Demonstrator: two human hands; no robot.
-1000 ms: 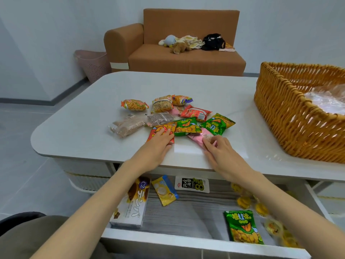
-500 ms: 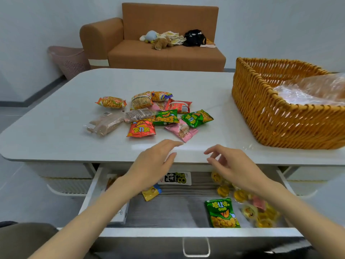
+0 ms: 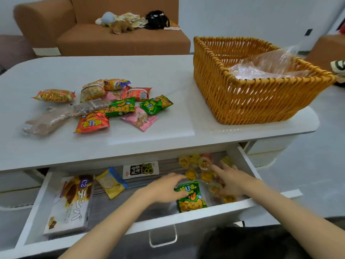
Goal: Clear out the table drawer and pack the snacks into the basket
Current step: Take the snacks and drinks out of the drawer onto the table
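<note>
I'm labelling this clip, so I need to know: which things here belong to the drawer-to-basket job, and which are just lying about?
Job: drawer, basket, snack packets on the table; inside the drawer, green packet, jelly cups, box, yellow packet, white packet.

Lying about: sofa, soft toys, black bag, shoe.

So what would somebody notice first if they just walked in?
Probably the big orange wicker basket at the right of the table, then the bright pile of snack packets left of it. Below, the drawer is open, with the left hand touching a green packet and the right hand among yellow jelly cups.
</note>
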